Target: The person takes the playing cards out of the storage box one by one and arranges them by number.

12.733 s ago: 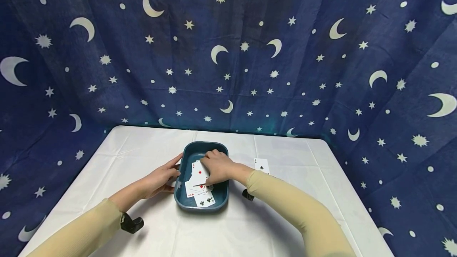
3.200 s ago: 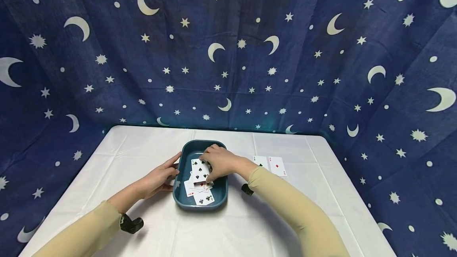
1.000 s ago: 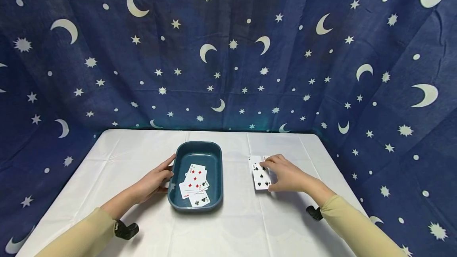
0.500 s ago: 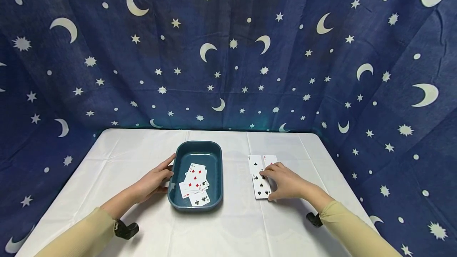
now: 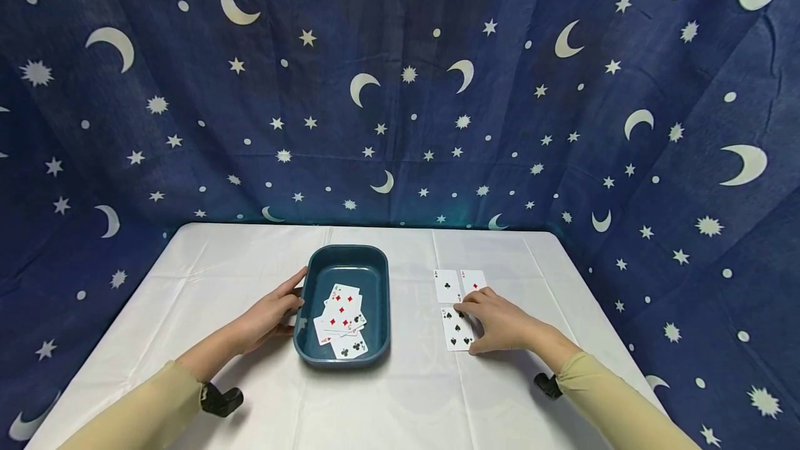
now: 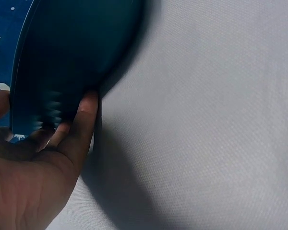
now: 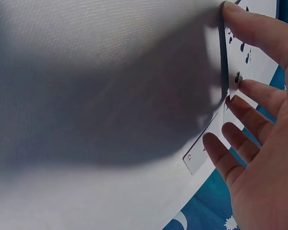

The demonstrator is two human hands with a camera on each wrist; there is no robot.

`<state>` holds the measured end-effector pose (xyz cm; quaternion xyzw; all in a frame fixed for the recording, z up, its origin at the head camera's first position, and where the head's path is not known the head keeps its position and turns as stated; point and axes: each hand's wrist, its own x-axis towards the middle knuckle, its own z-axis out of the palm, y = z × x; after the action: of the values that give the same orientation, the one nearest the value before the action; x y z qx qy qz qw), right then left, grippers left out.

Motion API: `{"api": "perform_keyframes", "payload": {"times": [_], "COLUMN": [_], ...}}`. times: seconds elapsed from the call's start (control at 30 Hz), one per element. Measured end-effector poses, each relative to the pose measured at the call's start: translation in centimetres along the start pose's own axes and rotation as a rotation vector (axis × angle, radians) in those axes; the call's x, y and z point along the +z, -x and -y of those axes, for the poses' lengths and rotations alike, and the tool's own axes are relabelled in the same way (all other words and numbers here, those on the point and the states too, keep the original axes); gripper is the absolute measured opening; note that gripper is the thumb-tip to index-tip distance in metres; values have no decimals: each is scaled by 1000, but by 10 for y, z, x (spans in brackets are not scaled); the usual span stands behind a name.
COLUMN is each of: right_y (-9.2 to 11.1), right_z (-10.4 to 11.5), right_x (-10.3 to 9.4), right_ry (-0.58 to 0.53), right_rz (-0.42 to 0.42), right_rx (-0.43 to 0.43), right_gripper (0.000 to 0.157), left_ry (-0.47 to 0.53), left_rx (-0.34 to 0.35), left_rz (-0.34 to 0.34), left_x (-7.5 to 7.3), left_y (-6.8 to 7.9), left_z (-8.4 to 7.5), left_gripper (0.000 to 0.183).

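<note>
My right hand pinches a five of spades between thumb and index finger at its long edges. The card lies close over the tablecloth, just nearer than an ace of clubs and an ace of diamonds. In the right wrist view the five of spades bows slightly, and the other fingers extend past it. My left hand rests its fingers against the outer left wall of a dark teal tray. In the left wrist view a fingertip touches the tray's lower edge.
Inside the tray several playing cards overlap face up, a five of diamonds among them. White cloth covers the table. A blue curtain with moons and stars hangs behind it.
The ace of diamonds and then the five of spades have left the tray. Lately my right hand has drawn the five of spades nearer, clear of the aces. My left hand stays at the tray.
</note>
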<state>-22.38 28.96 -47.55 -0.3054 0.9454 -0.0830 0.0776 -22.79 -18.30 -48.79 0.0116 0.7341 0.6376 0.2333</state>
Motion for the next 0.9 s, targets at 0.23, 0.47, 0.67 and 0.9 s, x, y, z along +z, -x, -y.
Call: {"api": "perform_keyframes", "payload": {"times": [0.23,0.47,0.67,0.9], "right_y": [-1,-3,-3,-3], "right_z": [-3,-3,-3,-2], "right_x": [2,-1,-1,-6], "right_ry": [-6,-9,-13,-28], "right_rz": [4,20,32,33], "right_rx": [0,2,18,22], "right_gripper": [81,81,81,84], "left_ry": [-5,-18,-26,-18], "left_rx": [0,-4,-4,2], "left_rz": [-1,-8,-9,-5], "left_x": [0,0,0,0], "left_y": [-1,-1,-1,-1], "left_z": [1,0,1,1], "left_gripper": [71,71,71,71]}}
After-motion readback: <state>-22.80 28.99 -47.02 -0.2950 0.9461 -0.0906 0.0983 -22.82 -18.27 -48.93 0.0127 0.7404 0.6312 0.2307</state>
